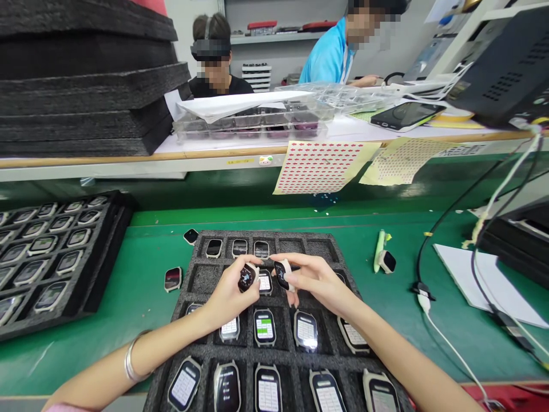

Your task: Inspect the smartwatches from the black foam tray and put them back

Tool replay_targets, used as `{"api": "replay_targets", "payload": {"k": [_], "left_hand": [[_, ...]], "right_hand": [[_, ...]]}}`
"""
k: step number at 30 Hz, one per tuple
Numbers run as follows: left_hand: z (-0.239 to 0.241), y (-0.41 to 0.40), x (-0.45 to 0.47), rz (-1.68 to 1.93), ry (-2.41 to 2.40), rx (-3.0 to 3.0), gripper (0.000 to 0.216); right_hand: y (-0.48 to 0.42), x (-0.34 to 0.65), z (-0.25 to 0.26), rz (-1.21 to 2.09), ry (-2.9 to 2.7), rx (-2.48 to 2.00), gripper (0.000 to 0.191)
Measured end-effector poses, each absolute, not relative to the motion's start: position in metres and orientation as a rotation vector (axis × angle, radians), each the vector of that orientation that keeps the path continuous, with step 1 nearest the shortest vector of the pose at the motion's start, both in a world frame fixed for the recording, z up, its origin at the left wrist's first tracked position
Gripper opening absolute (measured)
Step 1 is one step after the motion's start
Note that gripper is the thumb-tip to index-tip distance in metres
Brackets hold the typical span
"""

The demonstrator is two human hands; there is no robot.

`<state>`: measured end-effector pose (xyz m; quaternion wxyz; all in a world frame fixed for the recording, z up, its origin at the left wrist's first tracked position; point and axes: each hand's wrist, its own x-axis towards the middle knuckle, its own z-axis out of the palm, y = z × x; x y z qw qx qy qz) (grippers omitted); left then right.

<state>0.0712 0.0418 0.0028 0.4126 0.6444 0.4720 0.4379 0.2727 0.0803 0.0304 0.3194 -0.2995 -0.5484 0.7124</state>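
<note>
Left hand [231, 289] clamped on one watch [246, 277]; right hand [315, 277] pinching a second watch [281, 274]. Both watches held just apart over the middle of the dark foam tray [203, 278], screens lit. Tray sits on green bench [141, 286], more watches [265, 328] in its compartments. Loose watch [173, 278] on bench, left of tray.

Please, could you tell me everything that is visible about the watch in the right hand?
The watch has a dark, glossy-looking face with small light markings, rounded corners and a pale case; no strap can be seen. It is tilted, its face turned toward the picture's left. The right hand grips it between thumb and fingers, above the dark, foam-like tray.
</note>
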Motion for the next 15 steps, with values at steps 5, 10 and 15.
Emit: {"api": "replay_targets", "payload": {"k": [5, 10, 15], "left_hand": [[0.003, 0.0419, 0.0706, 1.094, 1.19, 1.614, 0.031], [0.0005, 0.0425, 0.0705, 1.1, 1.174, 1.585, 0.034], [0.0041, 0.0423, 0.0704, 1.068, 1.208, 1.636, 0.031]], "right_hand": [[0.0795, 0.2739, 0.0311, 1.873, -1.464, -0.816, 0.044], [0.0793, 0.2729, 0.0314, 1.857, -1.447, -0.777, 0.045], [0.0787, 0.2731, 0.0327, 1.857, -1.445, -0.802, 0.043]]}}
